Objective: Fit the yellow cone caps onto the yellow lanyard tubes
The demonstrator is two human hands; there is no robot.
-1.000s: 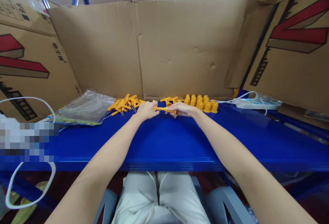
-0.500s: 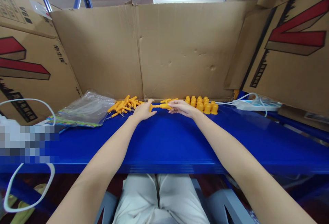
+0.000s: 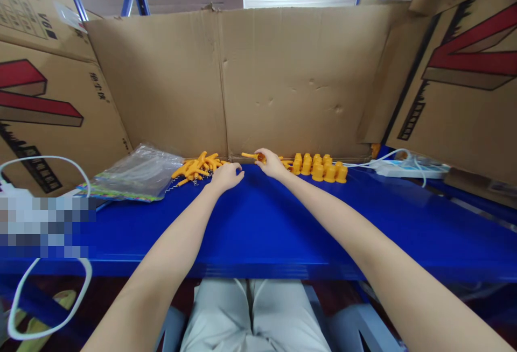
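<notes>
My right hand [image 3: 272, 165] pinches a small orange plastic cup [image 3: 261, 156], its dark round opening turned toward me. An orange stick-like piece [image 3: 247, 155] shows just left of that cup; whether it is held or lies behind is unclear. My left hand [image 3: 226, 177] is closed at the right edge of a pile of orange branched pieces [image 3: 196, 167] with small metal chains. A small dark bit shows at its fingertips, too little to name. Right of my right hand stand several orange cup-shaped pieces [image 3: 318, 170] in rows. More orange pieces [image 3: 287, 162] lie partly hidden behind my right hand.
Clear plastic bags [image 3: 135, 171] lie left on the blue table [image 3: 258, 223]. Cardboard [image 3: 291, 83] walls the back, with printed boxes at both sides. A white power strip [image 3: 407, 167] with cables sits right. A white cable loop [image 3: 50, 330] hangs at the left.
The orange piece stretched between my hands is no longer there. My right hand has moved slightly left and up, now with a cup in its fingers. My left hand has closed more.
</notes>
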